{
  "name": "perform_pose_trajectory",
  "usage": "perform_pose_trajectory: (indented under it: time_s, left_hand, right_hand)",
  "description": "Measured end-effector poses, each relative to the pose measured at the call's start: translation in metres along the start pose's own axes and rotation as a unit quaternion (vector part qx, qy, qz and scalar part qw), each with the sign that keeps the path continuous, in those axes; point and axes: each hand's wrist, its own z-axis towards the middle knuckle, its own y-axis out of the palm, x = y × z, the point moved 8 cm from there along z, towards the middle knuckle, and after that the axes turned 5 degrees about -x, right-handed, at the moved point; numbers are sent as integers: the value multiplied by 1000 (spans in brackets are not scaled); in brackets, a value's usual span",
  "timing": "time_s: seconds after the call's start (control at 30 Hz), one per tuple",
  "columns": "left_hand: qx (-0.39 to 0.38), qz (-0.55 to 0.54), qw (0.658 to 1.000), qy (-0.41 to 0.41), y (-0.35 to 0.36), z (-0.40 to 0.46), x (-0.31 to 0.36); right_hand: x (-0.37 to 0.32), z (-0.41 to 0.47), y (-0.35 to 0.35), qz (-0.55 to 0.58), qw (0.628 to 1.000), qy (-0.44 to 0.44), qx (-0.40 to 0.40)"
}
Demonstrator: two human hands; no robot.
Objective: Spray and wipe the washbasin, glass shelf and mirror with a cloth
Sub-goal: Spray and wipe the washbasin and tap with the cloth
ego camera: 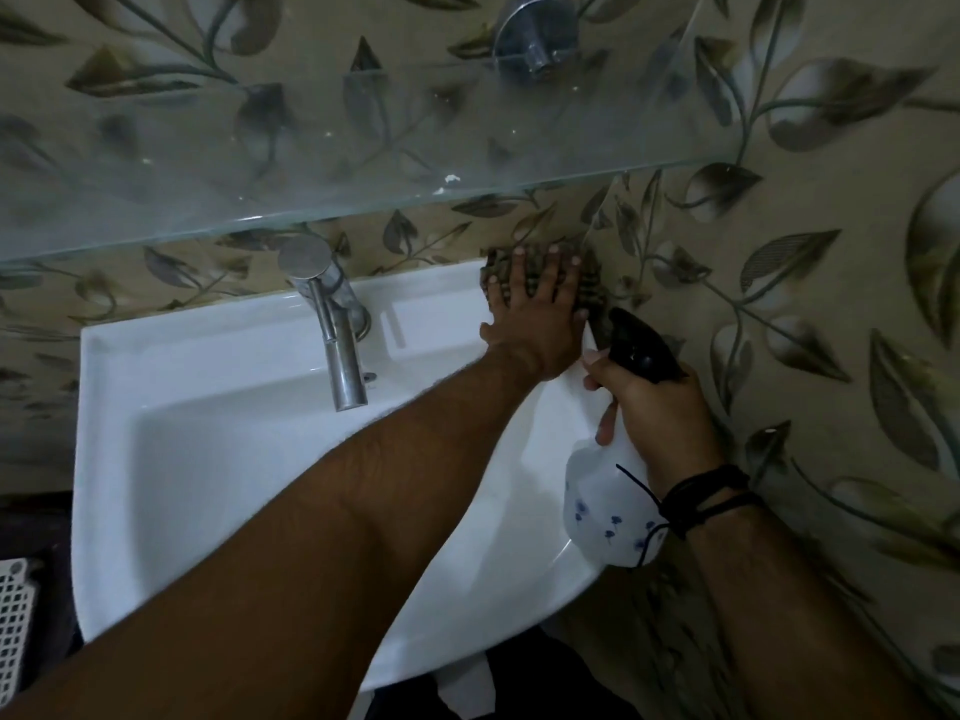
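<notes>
The white washbasin (218, 459) fills the lower left, with a steel tap (337, 335) at its back rim. My left hand (540, 314) lies flat with spread fingers on a dark checked cloth (592, 291), pressing it onto the basin's back right corner against the wall. My right hand (654, 413) grips a spray bottle (608, 511) by its black trigger head; the white body with blue flowers hangs over the basin's right edge. The glass shelf (363, 148) spans the top, with white specks near its front edge. The mirror is out of view.
Leaf-patterned wall tiles (831, 304) run behind and to the right of the basin. A chrome shelf bracket (535, 39) sits at the top. A white mesh basket (15, 615) stands at the lower left edge on a dark floor.
</notes>
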Motion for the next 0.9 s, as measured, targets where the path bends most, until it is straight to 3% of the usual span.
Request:
perform_pose_trajectory:
  time_s: [0.2,0.47,0.67,0.9]
  left_hand:
    - [-3,79,995,64,12,-47,-27]
    - [-43,36,998,11,-10,-21,-2]
    - [-34,95,994,39,-17,-37,-14]
    - [-42,101,994,1,-32,-73,-31]
  right_hand:
    - [3,-1,-1,3,1000,-5,9]
    - [3,-10,6,6,1000,-9,-4]
    - [-1,-15,3,-7,999,-34,0]
    - [-11,-34,30,-46,995,-87,-13]
